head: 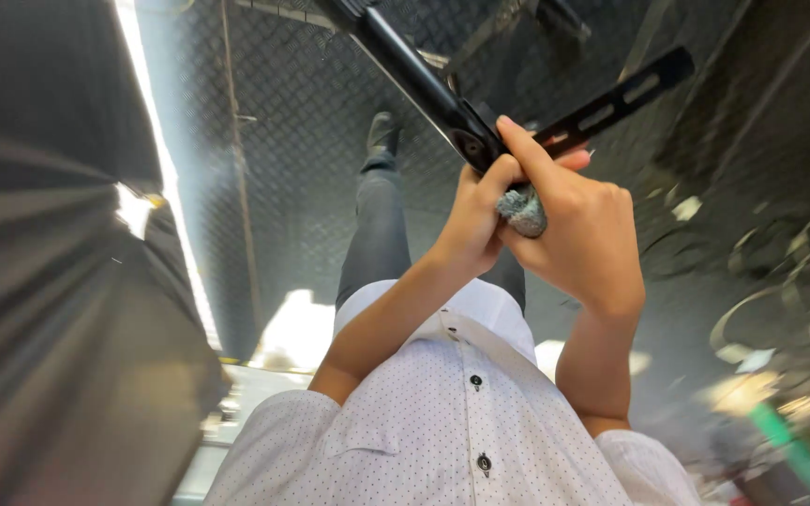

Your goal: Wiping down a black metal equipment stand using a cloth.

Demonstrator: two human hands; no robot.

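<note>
We note both hands, left hand [473,220] and right hand [581,234], clamped on the black hinged bracket [466,136]; its long arm runs toward 11 o'clock, a grey cloth [525,210] pinched between them.

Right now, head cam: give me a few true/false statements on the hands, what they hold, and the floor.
1. Both hands grip a black metal part. True: the left hand and right hand close around the black metal part where its two arms meet.
2. A grey cloth is pressed between the hands. True: the grey cloth shows between them.
3. The part is bright red. False: it is black.
4. The person wears a plain black shirt. False: the shirt is white, dotted, with dark buttons.
5. The floor is smooth white tile. False: the floor is dark patterned metal plate.
</note>
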